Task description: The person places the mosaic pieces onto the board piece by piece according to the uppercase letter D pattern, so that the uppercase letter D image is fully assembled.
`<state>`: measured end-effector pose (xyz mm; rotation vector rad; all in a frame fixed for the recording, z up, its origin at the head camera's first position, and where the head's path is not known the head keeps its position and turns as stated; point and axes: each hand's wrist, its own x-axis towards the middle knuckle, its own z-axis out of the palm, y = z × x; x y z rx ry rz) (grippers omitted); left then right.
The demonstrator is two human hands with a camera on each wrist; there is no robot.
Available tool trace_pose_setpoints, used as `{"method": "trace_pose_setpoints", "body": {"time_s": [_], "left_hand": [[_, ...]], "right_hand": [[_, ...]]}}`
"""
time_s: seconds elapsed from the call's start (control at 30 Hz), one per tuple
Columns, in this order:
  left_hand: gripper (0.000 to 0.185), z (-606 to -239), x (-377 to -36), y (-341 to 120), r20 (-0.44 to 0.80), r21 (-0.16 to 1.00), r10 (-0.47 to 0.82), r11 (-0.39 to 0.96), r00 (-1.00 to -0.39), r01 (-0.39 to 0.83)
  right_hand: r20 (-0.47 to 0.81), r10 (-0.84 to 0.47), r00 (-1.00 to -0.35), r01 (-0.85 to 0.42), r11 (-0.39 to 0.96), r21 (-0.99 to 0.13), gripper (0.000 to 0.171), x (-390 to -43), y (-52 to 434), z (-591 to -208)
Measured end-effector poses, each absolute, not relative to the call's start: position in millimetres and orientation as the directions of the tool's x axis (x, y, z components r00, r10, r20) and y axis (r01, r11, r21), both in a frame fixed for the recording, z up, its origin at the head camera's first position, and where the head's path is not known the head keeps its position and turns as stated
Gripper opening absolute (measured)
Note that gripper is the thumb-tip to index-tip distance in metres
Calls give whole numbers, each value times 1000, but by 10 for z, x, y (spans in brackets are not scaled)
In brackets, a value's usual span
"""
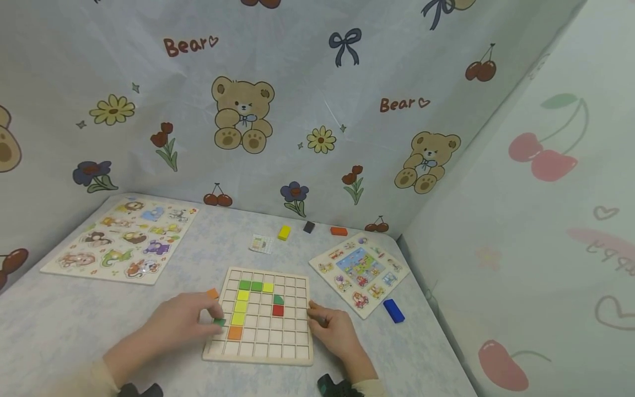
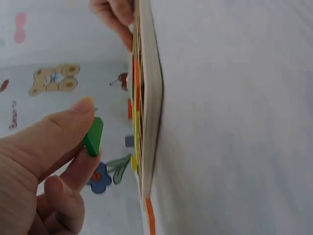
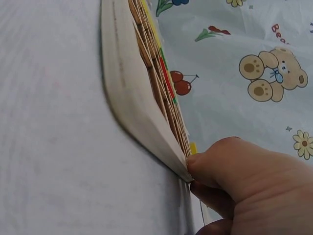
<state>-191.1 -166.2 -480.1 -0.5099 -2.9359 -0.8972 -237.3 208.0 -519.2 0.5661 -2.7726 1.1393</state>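
Note:
A wooden grid board (image 1: 260, 361) lies flat on the table. In its cells sit green, yellow and orange squares (image 1: 235, 333), a red square (image 1: 278, 310) and a green piece with a rounded corner (image 1: 278, 299). My left hand (image 1: 178, 317) pinches a small green block (image 2: 94, 137) between thumb and fingertips, over the board's left edge in the head view. At the opposite side, the thumb and fingers of my right hand (image 1: 337, 333) grip the board's edge; the right wrist view shows the thumb (image 3: 215, 164) at its corner.
An orange block (image 1: 213, 293) lies left of the board. Behind it are yellow (image 1: 284, 232), black (image 1: 309, 226) and orange-red (image 1: 339, 231) blocks and a small printed card (image 1: 261, 243). Picture puzzles stand at left (image 1: 114, 242) and right (image 1: 322, 264), with a blue block (image 1: 394, 311) nearby.

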Motion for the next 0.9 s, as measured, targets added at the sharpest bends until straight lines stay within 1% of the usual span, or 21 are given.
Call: {"method": "trace_pose_setpoints", "body": {"time_s": [0.13,0.3,0.4,0.6,0.83,0.9], "left_hand": [[22,-4703,-1940,-1224,109,506,333,793,-937,341],[23,-4711,-2035,-797,89,516,390,769,-916,378],[23,-4755,-2101,-620,104,526,392,758,-914,385],[21,-4849,-2207,-465,112,552,383,743,-917,377],[9,-4891,-2237,-481,102,562,416,726,-904,397],[9,-4888,-2242,-487,107,559,422,723,-900,406]], "right_hand": [[207,-298,-932,-357,650,-671,23,-2368,2089,-5192],[203,-303,-931,-356,637,-683,23,-2369,2084,-5200],[199,-303,-932,-354,642,-680,23,-2374,2078,-5207],[193,-310,-931,-357,652,-669,24,-2387,2082,-5224],[211,-305,-929,-366,671,-645,23,-2392,2103,-5224],[212,-304,-929,-366,670,-646,23,-2393,2111,-5220]]}}
